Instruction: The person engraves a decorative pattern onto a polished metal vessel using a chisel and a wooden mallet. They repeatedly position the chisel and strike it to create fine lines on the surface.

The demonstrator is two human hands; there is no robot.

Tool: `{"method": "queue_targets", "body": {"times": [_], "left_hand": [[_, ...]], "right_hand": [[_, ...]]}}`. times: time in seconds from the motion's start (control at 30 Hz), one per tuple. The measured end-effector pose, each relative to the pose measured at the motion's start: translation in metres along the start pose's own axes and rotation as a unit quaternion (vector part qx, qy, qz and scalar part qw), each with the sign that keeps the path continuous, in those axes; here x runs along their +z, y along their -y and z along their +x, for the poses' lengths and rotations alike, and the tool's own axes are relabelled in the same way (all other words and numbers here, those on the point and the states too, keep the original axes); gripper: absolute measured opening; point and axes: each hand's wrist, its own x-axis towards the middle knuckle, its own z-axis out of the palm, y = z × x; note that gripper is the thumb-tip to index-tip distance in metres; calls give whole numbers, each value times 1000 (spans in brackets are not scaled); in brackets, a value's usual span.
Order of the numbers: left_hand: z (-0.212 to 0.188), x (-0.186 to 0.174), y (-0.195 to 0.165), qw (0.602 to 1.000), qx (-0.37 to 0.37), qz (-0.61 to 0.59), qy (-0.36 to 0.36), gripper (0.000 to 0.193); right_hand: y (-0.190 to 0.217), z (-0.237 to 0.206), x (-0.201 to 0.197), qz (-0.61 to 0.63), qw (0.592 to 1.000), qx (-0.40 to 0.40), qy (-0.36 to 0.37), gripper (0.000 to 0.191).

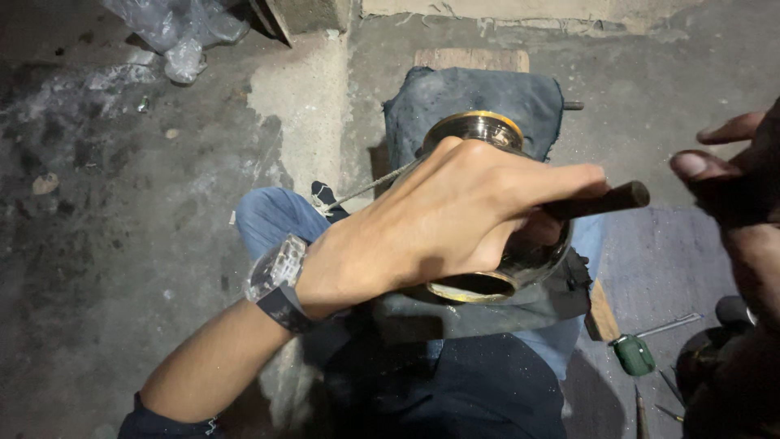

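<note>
1. The brass pot [496, 252] lies on its side on the dark cloth [487, 97] over your lap; being round, it could roll off.
2. Your left hand [455, 219], its grip closed around the dark rod [601, 200] above the pot, could slip and mar the polish.
3. Your right hand [731, 175], right of the pot, has its grip spread, steadying nothing.

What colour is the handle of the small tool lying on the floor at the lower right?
Green. The screwdriver handle shows in the head view, beside a thin metal shaft.
</note>
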Motion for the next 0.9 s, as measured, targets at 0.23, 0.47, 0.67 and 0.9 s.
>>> {"method": "queue_targets", "body": {"times": [0.23, 0.47, 0.67, 0.9], "left_hand": [[-2, -4, -1, 999, 35, 2, -15, 31], [-7, -1, 2, 1000, 11, 6, 16, 21], [-10, 2, 2, 1000, 8, 18, 13, 32], [-12, 4, 4, 999, -15, 8, 33, 32]], "right_hand": [[-4, 6, 1, 83, 995, -45, -15, 44], [-2, -3, 0, 70, 993, -91, 0, 39], [-9, -3, 5, 113, 984, -135, -5, 35], [45, -18, -24, 109, 951, -289, 22, 33]]}}
